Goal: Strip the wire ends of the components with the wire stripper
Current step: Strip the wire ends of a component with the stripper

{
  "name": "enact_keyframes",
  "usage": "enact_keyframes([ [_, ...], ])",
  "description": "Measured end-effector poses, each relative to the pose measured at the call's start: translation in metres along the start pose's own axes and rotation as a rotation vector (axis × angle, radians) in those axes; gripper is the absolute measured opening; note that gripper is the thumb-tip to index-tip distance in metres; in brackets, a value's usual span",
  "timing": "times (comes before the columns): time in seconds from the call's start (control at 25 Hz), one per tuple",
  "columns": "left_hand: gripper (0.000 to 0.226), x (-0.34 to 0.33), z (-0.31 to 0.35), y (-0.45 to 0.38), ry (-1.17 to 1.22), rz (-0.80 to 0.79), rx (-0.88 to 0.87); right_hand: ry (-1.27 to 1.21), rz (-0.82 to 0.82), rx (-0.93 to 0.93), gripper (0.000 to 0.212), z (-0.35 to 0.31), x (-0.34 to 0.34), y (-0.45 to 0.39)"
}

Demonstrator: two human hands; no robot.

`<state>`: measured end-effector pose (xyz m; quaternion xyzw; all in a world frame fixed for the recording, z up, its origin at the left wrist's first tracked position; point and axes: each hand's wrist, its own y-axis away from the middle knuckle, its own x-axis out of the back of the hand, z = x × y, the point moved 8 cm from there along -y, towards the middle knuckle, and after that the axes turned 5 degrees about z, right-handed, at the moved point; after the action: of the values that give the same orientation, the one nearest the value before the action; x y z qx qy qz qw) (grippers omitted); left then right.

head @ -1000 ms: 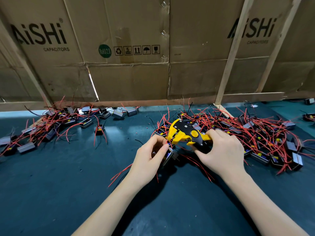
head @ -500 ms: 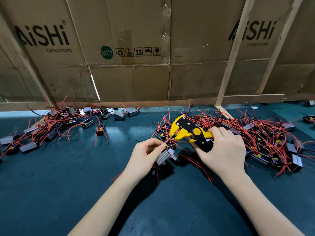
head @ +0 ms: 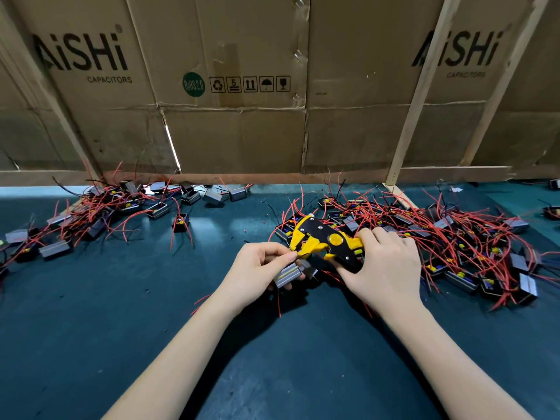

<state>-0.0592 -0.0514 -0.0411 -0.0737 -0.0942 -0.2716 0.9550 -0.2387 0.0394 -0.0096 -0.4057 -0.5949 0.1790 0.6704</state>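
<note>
Centre frame: right hand (head: 383,268) wrapped round wire stripper (head: 325,242) handles, head pointing left toward feed. Left hand (head: 257,268) pinching red wire at stripper mouth, component (head: 288,274) hanging beneath, clear of blades. Loose component piles on table (head: 91,328), left and right.

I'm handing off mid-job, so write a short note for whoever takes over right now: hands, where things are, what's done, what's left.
Left hand holds a component and feeds its wire end to the stripper's nose.
Right hand grips the stripper's handles.
Big pile of red-wired components lies right; smaller pile lies far left.
Done: cannot tell which pile is stripped.
Left: squeeze the stripper on this wire, set the component aside, take the next one.
</note>
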Motion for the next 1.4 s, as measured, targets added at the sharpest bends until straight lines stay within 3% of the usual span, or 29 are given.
enact_keyframes([
  [0.44, 0.021, 0.001, -0.003, -0.001, -0.016, -0.003, 0.015, -0.006, 0.030, 0.056, 0.050, -0.002, 0.008, -0.002],
  [0.68, 0.019, 0.000, -0.002, 0.000, 0.001, -0.015, -0.003, -0.044, 0.079, -0.014, 0.049, 0.001, 0.012, -0.003],
  [0.84, 0.005, 0.013, 0.006, 0.000, -0.185, 0.223, -0.168, -0.013, 0.037, -0.108, 0.060, 0.017, 0.004, -0.003],
  [1.0, 0.039, 0.030, 0.009, -0.005, -0.098, 0.324, -0.213, -0.058, -0.007, -0.189, 0.055, 0.029, -0.002, 0.000],
  [1.08, 0.039, 0.050, 0.012, -0.009, -0.126, 0.378, -0.258, -0.089, -0.007, -0.208, 0.054, 0.032, -0.001, -0.001],
  [1.2, 0.031, 0.113, 0.014, -0.006, -0.303, 0.682, -0.292, -0.115, -0.027, -0.244, 0.058, 0.038, -0.003, -0.002],
  [1.28, 0.029, 0.157, 0.001, -0.002, -0.532, 0.869, -0.181, -0.145, -0.049, -0.276, 0.059, 0.041, -0.004, -0.003],
  [1.36, 0.026, 0.183, -0.027, -0.003, -0.632, 0.843, 0.092, -0.161, -0.051, -0.280, 0.059, 0.043, -0.004, -0.002],
  [1.4, 0.025, 0.186, -0.041, -0.004, -0.560, 0.793, 0.189, -0.159, -0.053, -0.275, 0.059, 0.042, -0.004, -0.002],
])
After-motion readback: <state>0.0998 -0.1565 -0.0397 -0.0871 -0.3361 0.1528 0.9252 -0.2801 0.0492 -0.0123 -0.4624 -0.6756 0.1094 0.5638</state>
